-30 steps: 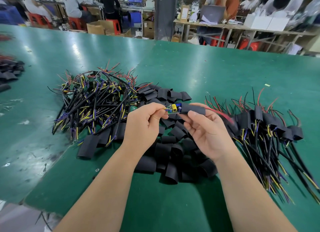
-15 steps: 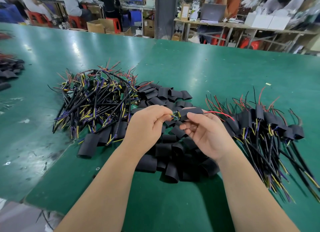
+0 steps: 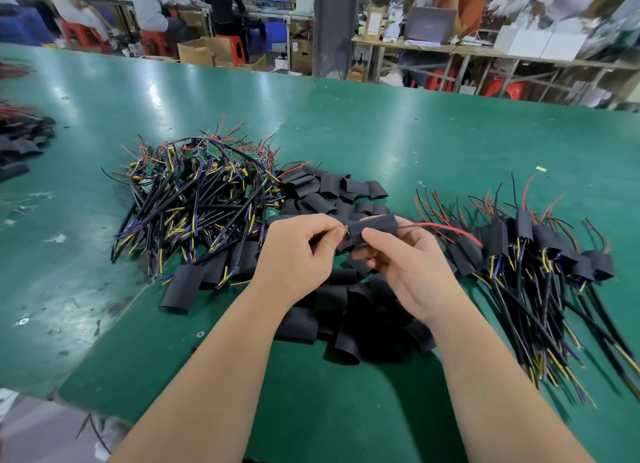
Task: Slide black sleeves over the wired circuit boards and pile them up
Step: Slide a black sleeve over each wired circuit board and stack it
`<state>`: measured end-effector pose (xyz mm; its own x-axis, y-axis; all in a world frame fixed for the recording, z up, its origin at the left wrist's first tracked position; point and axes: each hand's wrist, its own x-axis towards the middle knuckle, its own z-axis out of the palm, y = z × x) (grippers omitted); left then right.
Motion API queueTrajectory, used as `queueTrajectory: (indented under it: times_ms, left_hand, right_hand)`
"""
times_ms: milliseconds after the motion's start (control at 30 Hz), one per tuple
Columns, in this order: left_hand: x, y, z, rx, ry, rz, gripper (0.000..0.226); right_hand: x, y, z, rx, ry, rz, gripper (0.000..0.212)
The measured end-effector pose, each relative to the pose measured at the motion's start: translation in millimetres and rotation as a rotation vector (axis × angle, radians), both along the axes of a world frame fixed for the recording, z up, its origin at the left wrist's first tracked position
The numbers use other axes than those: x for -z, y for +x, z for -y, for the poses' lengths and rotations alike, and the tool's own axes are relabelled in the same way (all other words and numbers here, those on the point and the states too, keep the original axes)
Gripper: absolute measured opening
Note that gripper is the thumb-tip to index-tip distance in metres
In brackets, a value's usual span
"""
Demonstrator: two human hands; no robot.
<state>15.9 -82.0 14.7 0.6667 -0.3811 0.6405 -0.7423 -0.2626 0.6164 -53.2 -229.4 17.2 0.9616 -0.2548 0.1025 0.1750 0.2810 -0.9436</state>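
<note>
Above the tabletop (image 3: 450, 144), left hand (image 3: 298, 251) pinched on the leads, right hand (image 3: 408, 265) closed round the black sleeve (image 3: 375, 225), likely snagging on board components if skewed.

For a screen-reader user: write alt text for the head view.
Two hands, left hand and right hand, hold a black sleeve on a wired board above loose sleeves on a green table.
</note>
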Motion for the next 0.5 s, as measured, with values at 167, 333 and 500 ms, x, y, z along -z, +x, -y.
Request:
queueTrajectory:
  times_ms: [167,333,500]
  left_hand:
    - [-1.1,0.1,1.6,0.058,-0.092,-0.104,0.019]
    - [-0.1,0.1,1.5,0.081,-0.094,-0.108,0.018]
    - [2.5,0.1,0.6,0.030,-0.068,-0.037,0.018]
  right_hand:
    - [-2.6,0.4,2.4,-0.038,0.106,0.014,0.014]
    - [-1.7,-0.8,-0.1,-0.039,0.118,0.019,0.013]
    - [0.4,0.4,-5.0,0.028,0.038,0.007,0.019]
